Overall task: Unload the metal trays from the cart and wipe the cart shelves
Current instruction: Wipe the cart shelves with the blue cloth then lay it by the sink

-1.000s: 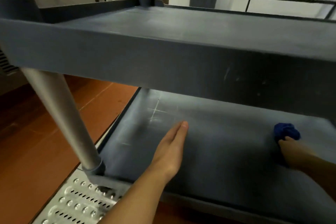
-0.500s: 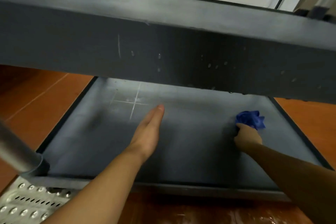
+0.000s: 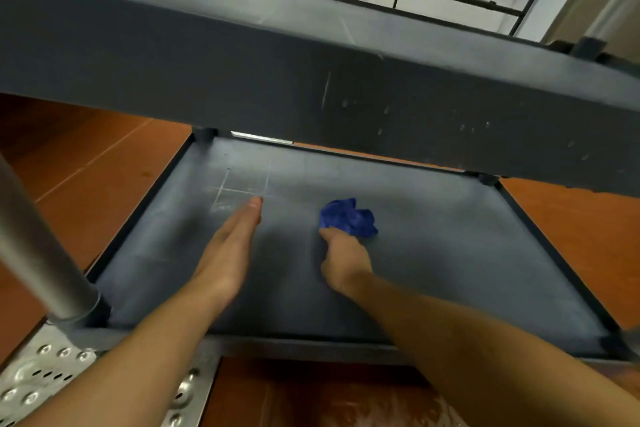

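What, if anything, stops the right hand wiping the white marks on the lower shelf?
Probably nothing, so yes. The right hand grips the blue cloth on the lower shelf; the white marks lie left, only the left hand nearby.

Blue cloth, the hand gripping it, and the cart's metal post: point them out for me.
blue cloth (image 3: 348, 217): head view, middle of the crumpled bundle.
right hand (image 3: 346, 262): head view, back of the hand.
metal post (image 3: 38, 253): head view, middle of its shaft.

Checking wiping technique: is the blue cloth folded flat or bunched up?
Bunched up: the blue cloth is a crumpled wad gripped by the right hand on the lower shelf.
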{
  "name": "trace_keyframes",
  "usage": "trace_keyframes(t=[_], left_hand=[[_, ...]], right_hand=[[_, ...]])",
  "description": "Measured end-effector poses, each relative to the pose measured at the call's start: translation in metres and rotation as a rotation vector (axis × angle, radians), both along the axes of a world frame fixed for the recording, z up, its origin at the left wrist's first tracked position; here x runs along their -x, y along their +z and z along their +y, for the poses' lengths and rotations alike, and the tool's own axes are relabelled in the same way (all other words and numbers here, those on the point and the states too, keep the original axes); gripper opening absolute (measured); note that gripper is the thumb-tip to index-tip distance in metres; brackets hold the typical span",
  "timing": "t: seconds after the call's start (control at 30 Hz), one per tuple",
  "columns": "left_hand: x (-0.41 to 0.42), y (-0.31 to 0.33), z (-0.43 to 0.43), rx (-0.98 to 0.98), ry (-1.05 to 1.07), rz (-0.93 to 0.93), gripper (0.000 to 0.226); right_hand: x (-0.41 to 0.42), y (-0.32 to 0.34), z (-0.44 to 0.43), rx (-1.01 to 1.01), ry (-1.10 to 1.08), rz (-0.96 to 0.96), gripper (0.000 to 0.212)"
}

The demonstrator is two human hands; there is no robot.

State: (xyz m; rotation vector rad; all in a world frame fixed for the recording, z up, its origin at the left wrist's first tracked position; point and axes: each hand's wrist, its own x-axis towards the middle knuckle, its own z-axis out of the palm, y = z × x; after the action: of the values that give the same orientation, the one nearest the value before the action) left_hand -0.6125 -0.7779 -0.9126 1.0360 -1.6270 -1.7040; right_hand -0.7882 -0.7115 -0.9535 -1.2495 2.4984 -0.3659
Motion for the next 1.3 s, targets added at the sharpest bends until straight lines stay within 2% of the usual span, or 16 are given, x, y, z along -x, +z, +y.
trace_keyframes(t=[0.1,0.17,0.3,0.37,0.47,0.57,0.67,0.8,0.9,1.0,1.1,1.2,1.3], left_hand=[[-0.007,-0.003,-0.004,-0.004,0.033,-0.016,0.055],[-0.009,-0.003,-0.004,-0.01,0.05,-0.025,0.053],[-0.012,0.006,0.0,-0.038,0.073,0.003,0.031],[-0.013,0.016,0.001,-0.034,0.105,0.016,0.03],[-0.016,0.024,-0.002,-0.053,0.169,0.026,0.046],[-0.021,0.029,-0.001,-0.033,0.176,0.007,0.051],[-0.027,0.03,0.001,-0.023,0.181,-0.015,0.052],[-0.033,0.029,-0.001,-0.045,0.179,-0.018,0.052],[-0.036,0.029,-0.003,-0.042,0.179,-0.023,0.052],[-0.038,0.027,-0.004,-0.038,0.173,-0.013,0.053],[-0.037,0.027,-0.003,-0.038,0.169,-0.034,0.053],[-0.033,0.029,0.0,-0.029,0.162,-0.057,0.052],[-0.033,0.027,0.001,-0.029,0.158,-0.055,0.052]], right_hand=[[-0.039,0.001,-0.013,0.088,0.111,-0.053,0.05],[-0.063,0.005,-0.021,0.149,0.119,-0.171,0.049],[-0.092,0.037,-0.035,0.369,-0.042,-0.47,0.041],[-0.089,0.061,-0.034,0.418,-0.104,-0.547,0.036],[-0.066,0.102,-0.03,0.296,-0.041,-0.42,0.026],[-0.039,0.138,-0.031,0.085,0.084,-0.202,0.039],[-0.022,0.157,-0.037,-0.05,0.16,-0.154,0.049],[-0.02,0.133,-0.044,-0.054,0.215,-0.045,0.047],[-0.02,0.106,-0.04,-0.137,0.293,0.03,0.031],[-0.012,0.082,-0.03,-0.215,0.321,0.131,0.028],[-0.003,0.059,-0.026,-0.108,0.296,0.158,0.033],[0.001,0.043,-0.029,0.04,0.205,-0.011,0.047],[0.004,0.022,-0.033,-0.039,0.22,0.013,0.091]])
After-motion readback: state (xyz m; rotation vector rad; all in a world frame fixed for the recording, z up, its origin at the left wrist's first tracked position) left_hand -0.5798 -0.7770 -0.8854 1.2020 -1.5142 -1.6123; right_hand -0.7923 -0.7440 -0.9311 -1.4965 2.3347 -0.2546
